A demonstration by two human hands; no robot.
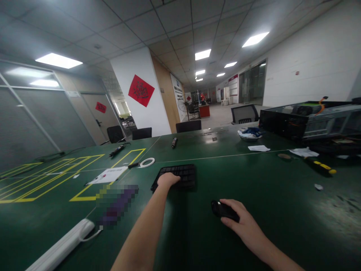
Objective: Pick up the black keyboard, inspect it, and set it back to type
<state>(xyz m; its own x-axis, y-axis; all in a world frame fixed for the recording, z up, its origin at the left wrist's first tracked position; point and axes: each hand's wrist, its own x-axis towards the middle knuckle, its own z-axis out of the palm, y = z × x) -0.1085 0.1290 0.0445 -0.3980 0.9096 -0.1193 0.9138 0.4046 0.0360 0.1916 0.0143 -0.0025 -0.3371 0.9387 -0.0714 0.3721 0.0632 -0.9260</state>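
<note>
A: What lies closest on the green bench [282, 210]?

B: A white power strip [60, 246], at the near left edge. A blurred patch sits just beyond it; I cannot tell what it is.

A: And the right hand [242, 222]?

B: It is cupped over a black mouse [222, 209], fingers laid across the top, thumb along the near side. The mouse rests on the bench, right of centre.

A: The left hand [168, 180]?

B: Farther out, at the end of an outstretched arm. Its fingers curl down onto the near left part of a black keyboard [180, 176] that lies flat at mid-bench. Whether they clasp it or merely rest there, I cannot tell.

A: Beyond that?

B: To the left, a printed sheet [108, 175] inside yellow floor-style markings, then a white ring [147, 162]. To the right, a yellow-and-black screwdriver [321, 165] and scraps of white paper [258, 148].

A: And farthest?

B: A bowl [249, 134] with something blue in it, and an open computer case [307, 118] at the far right. Black chairs [188, 126] stand along the far edge, before a pillar bearing a red square [141, 90].
</note>
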